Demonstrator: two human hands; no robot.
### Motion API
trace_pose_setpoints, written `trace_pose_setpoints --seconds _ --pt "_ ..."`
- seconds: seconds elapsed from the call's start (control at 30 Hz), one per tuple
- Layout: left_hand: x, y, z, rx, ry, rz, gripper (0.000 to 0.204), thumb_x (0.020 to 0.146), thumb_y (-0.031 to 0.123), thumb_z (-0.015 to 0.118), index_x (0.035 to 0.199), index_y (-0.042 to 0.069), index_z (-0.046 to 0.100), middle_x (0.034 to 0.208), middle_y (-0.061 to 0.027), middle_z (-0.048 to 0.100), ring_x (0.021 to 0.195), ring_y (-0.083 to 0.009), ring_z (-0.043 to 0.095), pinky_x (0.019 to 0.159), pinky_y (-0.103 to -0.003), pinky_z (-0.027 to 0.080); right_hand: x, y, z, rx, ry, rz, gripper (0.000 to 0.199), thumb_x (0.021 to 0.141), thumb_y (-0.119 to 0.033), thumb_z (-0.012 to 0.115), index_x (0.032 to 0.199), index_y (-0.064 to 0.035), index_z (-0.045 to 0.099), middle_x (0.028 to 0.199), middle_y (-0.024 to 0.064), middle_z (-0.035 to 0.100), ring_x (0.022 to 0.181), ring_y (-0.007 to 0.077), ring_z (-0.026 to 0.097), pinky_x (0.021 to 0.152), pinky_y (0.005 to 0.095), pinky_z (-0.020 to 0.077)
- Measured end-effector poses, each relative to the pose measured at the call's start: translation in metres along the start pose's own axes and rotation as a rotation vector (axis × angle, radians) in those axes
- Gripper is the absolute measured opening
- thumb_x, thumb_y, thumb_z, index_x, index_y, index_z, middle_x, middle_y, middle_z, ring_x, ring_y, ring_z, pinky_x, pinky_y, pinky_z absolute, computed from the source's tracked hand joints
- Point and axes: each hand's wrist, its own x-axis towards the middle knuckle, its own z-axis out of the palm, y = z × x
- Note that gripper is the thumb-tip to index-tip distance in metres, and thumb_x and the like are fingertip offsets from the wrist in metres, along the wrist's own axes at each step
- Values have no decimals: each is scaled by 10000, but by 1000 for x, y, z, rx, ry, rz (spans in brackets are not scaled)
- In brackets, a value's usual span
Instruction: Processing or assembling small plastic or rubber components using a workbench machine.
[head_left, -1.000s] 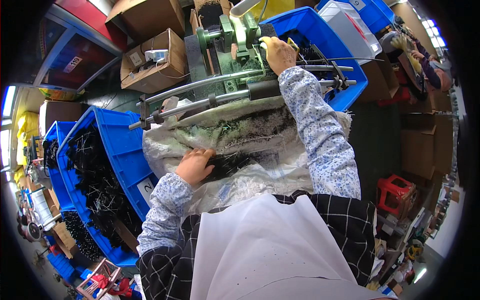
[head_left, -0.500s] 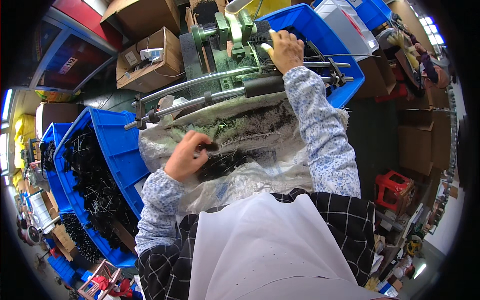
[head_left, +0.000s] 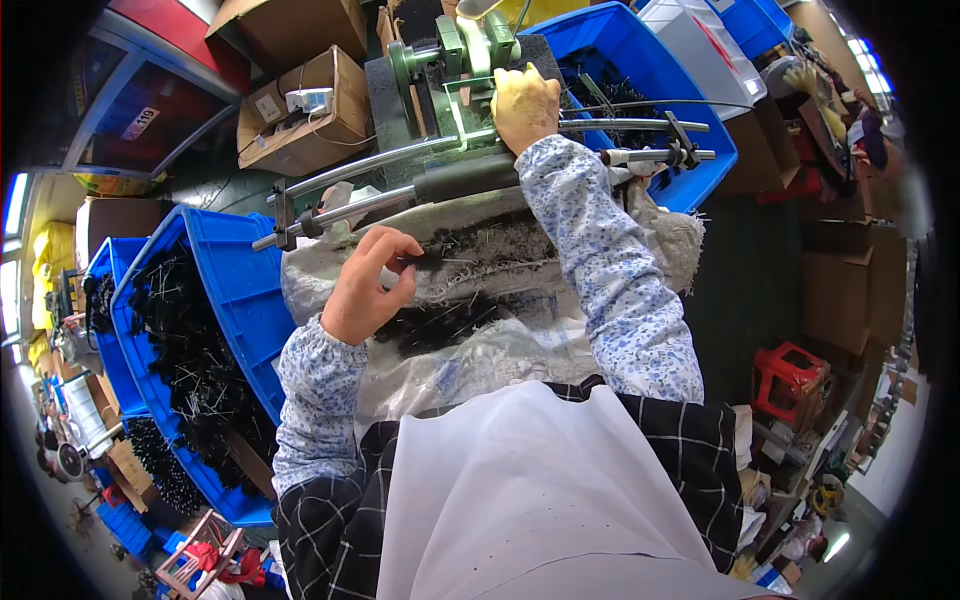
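My right hand (head_left: 526,108) is closed at the right side of a green machine (head_left: 462,50), its knuckles up and the fingertips hidden. Pale coverings show on some of its fingers. Below it, two metal rails (head_left: 375,201) cross the machine's front, the nearer one carrying a dark sleeve (head_left: 465,178). My left hand (head_left: 372,285) is pinched above a whitish woven sack (head_left: 545,345) strewn with black bristle bits (head_left: 440,322). Something dark shows at its fingertips, too small against the dark sack to make out.
On the left, a blue bin (head_left: 235,300) holds black bristly pieces with thin wire stems (head_left: 190,350). Another blue bin (head_left: 700,170) stands behind the rails' right end. A cardboard box (head_left: 305,115) sits back left, and a red stool (head_left: 790,382) at right.
My right hand has moved left along the machine and closed more. The dark sleeve has slid left on its rail. My left hand has risen slightly toward the rails.
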Motion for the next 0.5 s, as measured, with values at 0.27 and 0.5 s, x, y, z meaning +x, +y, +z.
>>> trace_pose_setpoints --seconds 0.27,0.5 --pt "-9 -13 -14 46 145 26 222 717 -52 567 924 19 530 915 -82 515 743 -163 514 699 -257 440 -2 49 0 -59 114 -46 143 727 -203 571 835 -151 649 785 43 647 867 233 583 695 428 402" --pt "0 -17 -8 -265 32 -123 220 778 -72 543 970 18 484 1005 -32 506 909 -87 494 843 -224 384 34 122 5 -31 -103 -59 251 860 -292 451 849 -128 641 889 113 628 792 311 616 707 431 481"
